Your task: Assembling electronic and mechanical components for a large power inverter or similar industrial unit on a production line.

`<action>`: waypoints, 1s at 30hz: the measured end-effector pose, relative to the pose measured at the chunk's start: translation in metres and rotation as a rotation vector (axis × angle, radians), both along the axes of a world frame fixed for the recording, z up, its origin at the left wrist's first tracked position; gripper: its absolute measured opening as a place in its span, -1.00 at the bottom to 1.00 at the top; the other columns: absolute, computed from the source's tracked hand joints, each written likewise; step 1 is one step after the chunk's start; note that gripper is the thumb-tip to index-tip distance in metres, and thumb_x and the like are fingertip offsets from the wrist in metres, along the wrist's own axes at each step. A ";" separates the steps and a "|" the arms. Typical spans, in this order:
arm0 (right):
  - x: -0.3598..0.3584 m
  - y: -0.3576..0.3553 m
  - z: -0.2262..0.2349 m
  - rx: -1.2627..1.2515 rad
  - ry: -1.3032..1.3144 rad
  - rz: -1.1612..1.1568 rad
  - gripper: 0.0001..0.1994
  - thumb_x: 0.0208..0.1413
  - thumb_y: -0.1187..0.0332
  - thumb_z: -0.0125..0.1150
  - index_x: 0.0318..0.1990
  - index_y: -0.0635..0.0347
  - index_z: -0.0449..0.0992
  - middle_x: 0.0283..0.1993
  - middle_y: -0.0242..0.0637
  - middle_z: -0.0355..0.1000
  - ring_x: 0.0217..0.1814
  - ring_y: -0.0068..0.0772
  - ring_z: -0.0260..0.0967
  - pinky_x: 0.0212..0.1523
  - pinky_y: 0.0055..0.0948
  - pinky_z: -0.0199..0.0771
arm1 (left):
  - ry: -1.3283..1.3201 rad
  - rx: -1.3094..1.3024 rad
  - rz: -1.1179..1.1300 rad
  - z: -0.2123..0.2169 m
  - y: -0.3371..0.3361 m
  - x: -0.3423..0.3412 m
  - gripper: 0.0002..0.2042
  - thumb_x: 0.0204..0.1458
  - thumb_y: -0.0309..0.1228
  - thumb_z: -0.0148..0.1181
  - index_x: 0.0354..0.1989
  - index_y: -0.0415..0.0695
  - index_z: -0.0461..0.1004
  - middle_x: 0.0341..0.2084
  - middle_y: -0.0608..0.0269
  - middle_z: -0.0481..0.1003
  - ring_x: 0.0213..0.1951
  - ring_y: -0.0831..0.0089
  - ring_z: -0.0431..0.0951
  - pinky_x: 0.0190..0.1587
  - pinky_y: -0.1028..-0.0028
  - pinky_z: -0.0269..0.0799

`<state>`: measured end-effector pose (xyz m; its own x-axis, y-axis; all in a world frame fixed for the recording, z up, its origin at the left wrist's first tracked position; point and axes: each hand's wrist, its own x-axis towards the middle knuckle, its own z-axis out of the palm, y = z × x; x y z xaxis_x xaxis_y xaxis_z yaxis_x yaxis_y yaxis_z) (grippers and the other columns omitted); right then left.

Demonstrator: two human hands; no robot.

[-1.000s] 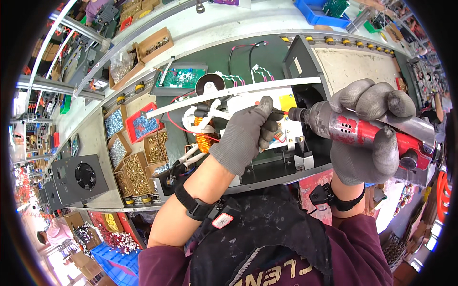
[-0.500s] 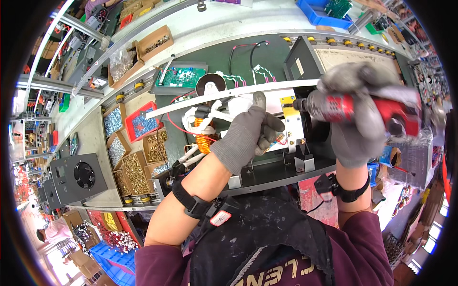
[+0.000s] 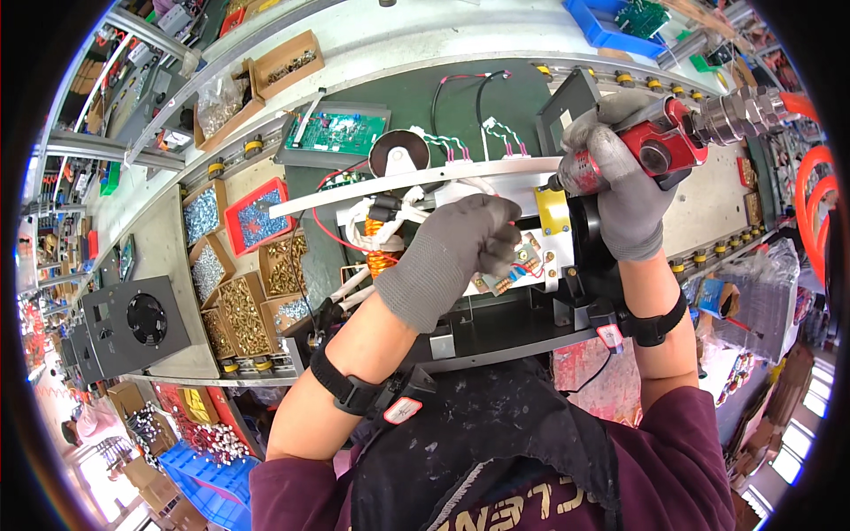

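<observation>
My gloved right hand (image 3: 624, 190) grips a red air screwdriver (image 3: 657, 146). Its dark tip lies close above the yellow plate (image 3: 554, 212) inside a black metal housing (image 3: 522, 341); contact cannot be made out. Bent inward, the fingers of my gloved left hand (image 3: 456, 252) hover over the white inner panel, beside a small circuit board (image 3: 529, 257). Whatever they pinch, if anything, is hidden. A long white strip (image 3: 372, 188) runs across the housing's far side. Left of my left hand sit an orange-wound coil (image 3: 379, 257) and a round black part (image 3: 398, 157).
A green circuit board (image 3: 341, 133) lies beyond the housing. To the left stand a red tray (image 3: 232, 221) and several cardboard boxes of screws (image 3: 243, 314). A dark fan panel (image 3: 133, 326) rests further left. An orange air hose (image 3: 810, 190) hangs at the right.
My right hand has shifted slightly up and left, and the screwdriver's rear has swung upward. My left thumb has come down off the white strip, and those fingers are more curled.
</observation>
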<state>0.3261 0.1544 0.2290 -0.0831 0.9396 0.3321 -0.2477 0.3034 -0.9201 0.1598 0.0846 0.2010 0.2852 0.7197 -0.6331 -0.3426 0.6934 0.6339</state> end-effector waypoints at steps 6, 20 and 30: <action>-0.001 0.002 -0.004 0.004 0.035 0.039 -0.78 -0.07 0.64 0.18 -0.21 0.29 0.41 -0.40 -0.21 0.45 -0.56 -0.61 0.33 -0.60 -0.62 0.33 | -0.217 0.107 0.089 -0.004 -0.002 -0.006 -0.66 0.14 -0.53 -0.11 0.04 -0.49 0.18 -0.14 -0.17 0.39 -0.12 0.18 0.51 -0.10 0.39 0.53; 0.017 -0.005 0.009 0.052 -0.002 0.025 -0.67 -0.04 0.62 0.16 -0.05 0.37 0.38 -0.22 -0.11 0.48 -0.25 -0.40 0.47 -0.27 -0.44 0.52 | -0.141 0.144 0.089 0.005 -0.016 -0.021 -0.68 0.22 -0.44 -0.15 0.04 -0.44 0.21 -0.20 -0.10 0.43 -0.27 0.28 0.54 -0.27 0.40 0.59; 0.021 -0.002 0.000 0.066 -0.030 -0.064 -0.73 -0.04 0.61 0.16 -0.13 0.30 0.40 -0.27 -0.16 0.48 -0.33 -0.46 0.46 -0.34 -0.51 0.50 | -0.117 0.088 0.083 0.000 -0.009 -0.018 -0.69 0.21 -0.46 -0.13 0.03 -0.43 0.20 -0.23 -0.10 0.44 -0.25 0.25 0.55 -0.26 0.37 0.60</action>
